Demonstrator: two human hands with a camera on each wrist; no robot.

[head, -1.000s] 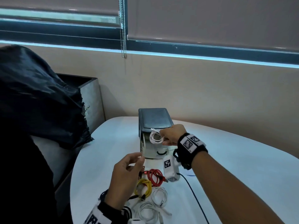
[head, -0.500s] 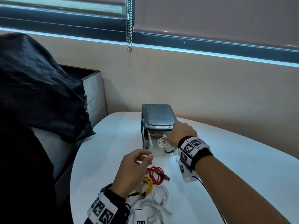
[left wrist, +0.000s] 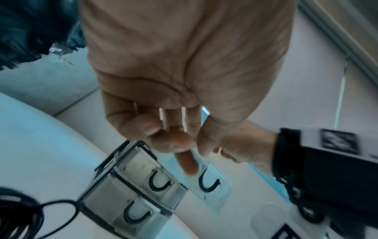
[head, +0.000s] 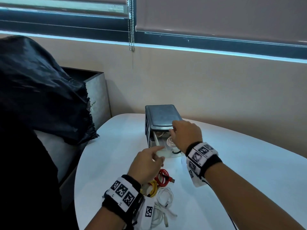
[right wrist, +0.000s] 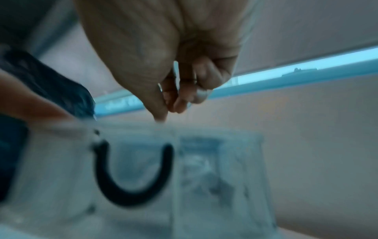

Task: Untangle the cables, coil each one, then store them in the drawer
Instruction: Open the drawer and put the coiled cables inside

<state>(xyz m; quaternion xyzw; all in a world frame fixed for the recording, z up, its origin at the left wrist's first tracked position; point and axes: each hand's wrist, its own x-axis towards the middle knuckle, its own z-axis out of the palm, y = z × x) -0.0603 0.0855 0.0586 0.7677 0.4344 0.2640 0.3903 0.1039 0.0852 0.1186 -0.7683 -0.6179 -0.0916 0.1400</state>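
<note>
Top drawer (head: 167, 152) pulled out of the drawer unit (head: 162, 119); both hands at it.

Right hand (head: 186, 135) over the open drawer, fingers curled, whether they hold anything I cannot tell; white coiled cable (head: 171, 141) lies inside, beside that hand. Left hand (head: 146, 165) pinches the drawer's front-left rim. Red cable (head: 163, 177), yellow cable (head: 152, 188) and white cables (head: 163, 203) rest coiled on the worktop (head: 232, 163) in front of the unit.

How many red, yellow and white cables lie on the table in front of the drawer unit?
Red cable: 1
Yellow cable: 1
White cables: 2, the nearer one partly hidden
Total: 4
</note>
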